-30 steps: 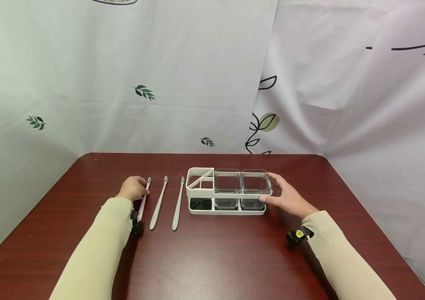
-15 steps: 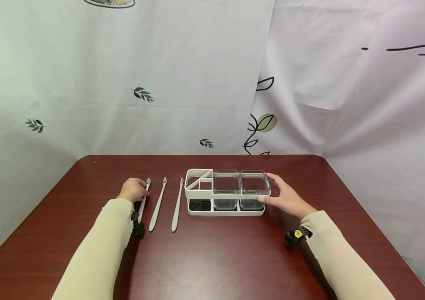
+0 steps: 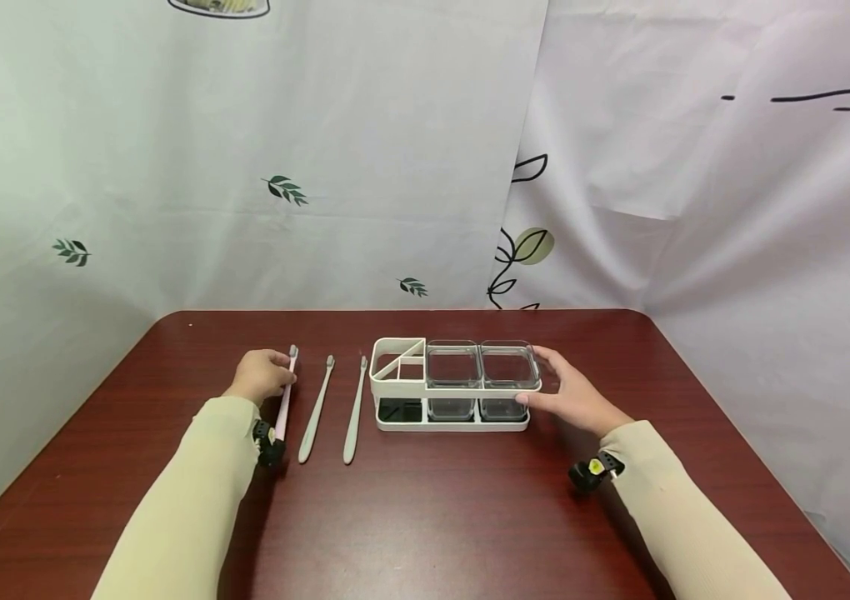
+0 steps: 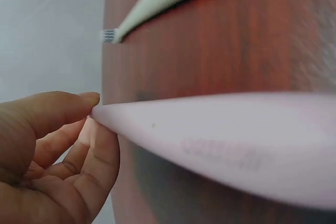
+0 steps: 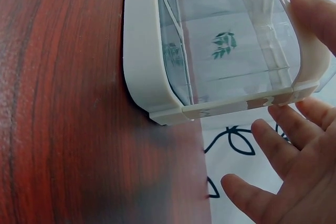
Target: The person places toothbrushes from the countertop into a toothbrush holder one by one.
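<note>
So far, our left grip [image 3: 260, 375] pinches a pink toothbrush [image 3: 285, 408] mid-left; two white toothbrushes [image 3: 312, 428] lie untouched on the worktop [image 3: 432, 508]; our right grip [image 3: 573, 398] holds a rack [image 3: 402, 388] without brushes.

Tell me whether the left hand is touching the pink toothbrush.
Touching. The left wrist view shows the left hand pinching the pink toothbrush where its handle narrows.
</note>
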Demonstrator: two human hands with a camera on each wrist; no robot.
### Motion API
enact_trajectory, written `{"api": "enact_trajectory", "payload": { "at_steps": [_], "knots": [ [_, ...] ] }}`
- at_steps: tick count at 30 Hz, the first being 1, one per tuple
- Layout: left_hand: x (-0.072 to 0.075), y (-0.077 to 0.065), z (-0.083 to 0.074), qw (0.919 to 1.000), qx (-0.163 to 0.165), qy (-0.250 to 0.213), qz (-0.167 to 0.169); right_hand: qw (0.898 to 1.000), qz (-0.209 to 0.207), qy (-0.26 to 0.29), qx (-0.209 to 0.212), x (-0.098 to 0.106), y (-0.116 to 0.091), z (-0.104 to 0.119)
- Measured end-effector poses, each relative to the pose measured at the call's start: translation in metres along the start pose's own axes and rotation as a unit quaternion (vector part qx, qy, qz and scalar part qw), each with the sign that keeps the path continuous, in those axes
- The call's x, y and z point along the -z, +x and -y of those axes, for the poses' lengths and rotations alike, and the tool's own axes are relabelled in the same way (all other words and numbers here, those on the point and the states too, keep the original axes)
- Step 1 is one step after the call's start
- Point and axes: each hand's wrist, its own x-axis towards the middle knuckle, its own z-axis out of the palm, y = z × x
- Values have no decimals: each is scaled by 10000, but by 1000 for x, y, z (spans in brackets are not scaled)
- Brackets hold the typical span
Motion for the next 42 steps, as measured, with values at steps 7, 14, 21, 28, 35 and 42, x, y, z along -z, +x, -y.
{"api": "enact_trajectory", "payload": {
  "at_steps": [7, 14, 21, 28, 35, 42],
  "knots": [
    [2, -5, -12, 9995, -223, -198, -71, 10000, -20, -39, -33, -1, 1, -1],
    [8, -9, -21, 9971, -461, -596, -94, 10000, -4, -55, -46, -2, 1, 0],
    [16, -13, -41, 9920, -602, -1086, -236, 10000, -8, -20, -27, -2, 2, -2],
    [14, -16, -66, 9858, -885, -1345, -486, 10000, -19, 86, -13, -2, 0, -2],
    [15, -27, -87, 9797, -989, -1547, -798, 9998, 13, 199, 27, -3, 0, 1],
    [16, -40, -113, 9687, -1252, -1951, -889, 9998, 22, 167, -68, -2, -1, 2]
  ]
}}
